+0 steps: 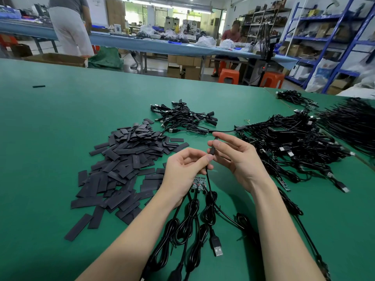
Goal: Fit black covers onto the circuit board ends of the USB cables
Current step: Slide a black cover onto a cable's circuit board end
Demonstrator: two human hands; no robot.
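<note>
Cover fitting, green counter [60, 110], both hands raised at centre.
Right hand [233, 159] pinches a black cover [213, 146] upright; left hand [184, 171] grips its cable [209, 185] just below. Bare circuit boards [199, 182] under left hand; loose covers pile [125, 161] left; cable heap [294, 142] right.

Electronics assembly workshop: green worktable [60, 118] heaped with black covers [121, 159] and USB cables [294, 142], long benches [142, 44] at twelve o'clock, blue stock shelving [332, 37] at two o'clock.
</note>
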